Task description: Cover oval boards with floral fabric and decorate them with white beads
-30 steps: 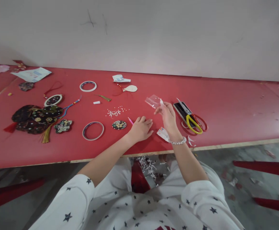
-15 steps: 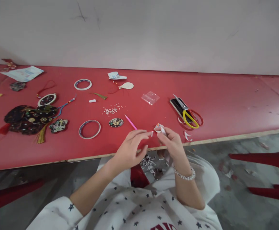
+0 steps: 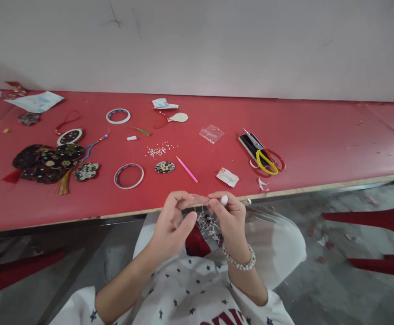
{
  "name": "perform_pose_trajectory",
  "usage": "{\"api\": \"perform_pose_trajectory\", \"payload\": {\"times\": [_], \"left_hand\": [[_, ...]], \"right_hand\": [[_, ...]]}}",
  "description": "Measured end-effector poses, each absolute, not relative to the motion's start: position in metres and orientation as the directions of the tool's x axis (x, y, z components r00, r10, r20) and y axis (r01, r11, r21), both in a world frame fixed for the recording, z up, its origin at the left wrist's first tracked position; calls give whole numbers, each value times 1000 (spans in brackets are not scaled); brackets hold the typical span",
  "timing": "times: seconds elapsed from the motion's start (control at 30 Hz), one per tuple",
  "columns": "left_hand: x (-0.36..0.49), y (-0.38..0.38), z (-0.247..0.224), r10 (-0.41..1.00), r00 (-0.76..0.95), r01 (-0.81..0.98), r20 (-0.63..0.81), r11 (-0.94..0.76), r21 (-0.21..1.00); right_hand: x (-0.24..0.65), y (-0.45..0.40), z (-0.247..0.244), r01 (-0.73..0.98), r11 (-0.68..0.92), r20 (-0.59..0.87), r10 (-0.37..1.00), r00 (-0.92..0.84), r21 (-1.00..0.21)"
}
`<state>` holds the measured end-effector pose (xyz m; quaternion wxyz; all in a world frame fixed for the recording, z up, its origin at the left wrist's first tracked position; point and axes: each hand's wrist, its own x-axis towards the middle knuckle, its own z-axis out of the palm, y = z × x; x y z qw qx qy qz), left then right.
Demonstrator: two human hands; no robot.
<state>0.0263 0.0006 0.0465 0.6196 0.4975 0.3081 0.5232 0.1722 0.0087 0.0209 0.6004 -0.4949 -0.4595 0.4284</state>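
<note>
Nearer the wearer than the pink pencil (image 3: 187, 169), the left hand (image 3: 171, 225) is half open, thumb spread, forefinger stretched out to meet the fingertips of the right hand (image 3: 229, 221). That hand, lying nearer and rightward of the pencil, grips a white-tipped tube (image 3: 224, 200), whose long axis appears crosswise, tip leftward, mostly hidden by fingers.

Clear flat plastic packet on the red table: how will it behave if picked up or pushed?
The clear plastic packet is probably floppy: its film looks thin and creased. Likely light and apt to slide if pushed, with little visible bulk. Getting under it may be fiddly, as it lies low on the red table.
</note>
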Motion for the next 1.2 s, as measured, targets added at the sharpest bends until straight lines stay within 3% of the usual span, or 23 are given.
{"api": "perform_pose_trajectory", "payload": {"times": [0.1,0.2,0.3,0.43,0.5,0.73,0.93,1.07,1.2], "left_hand": [[25,4,52,941,326,-527,-86,257,810],[22,10,52,887,380,-588,-264,451,671],[18,14,48,876,361,-634,-321,483,604],[12,16,43,891,309,-674,-331,451,585],[9,17,41,900,276,-679,-338,431,594],[-9,25,25,954,186,-531,-233,297,794],[-20,27,21,950,283,-120,-133,172,978],[4,35,20,907,410,107,-93,54,993],[42,43,5,820,562,17,-105,116,993]], "right_hand": [[167,7,20,-83,185,161,959,235,-979],[173,2,23,16,200,197,944,265,-980],[197,-8,28,267,141,188,970,157,-953],[245,-26,28,575,-64,-141,986,-89,-816],[263,-33,26,645,-107,-175,984,-41,-756],[257,-10,21,396,-130,-143,990,-5,-909],[222,29,18,-49,-140,-136,988,-76,-989],[205,35,20,-36,-177,-171,977,-129,-983],[198,32,26,51,-204,-209,968,-136,-978]]}}
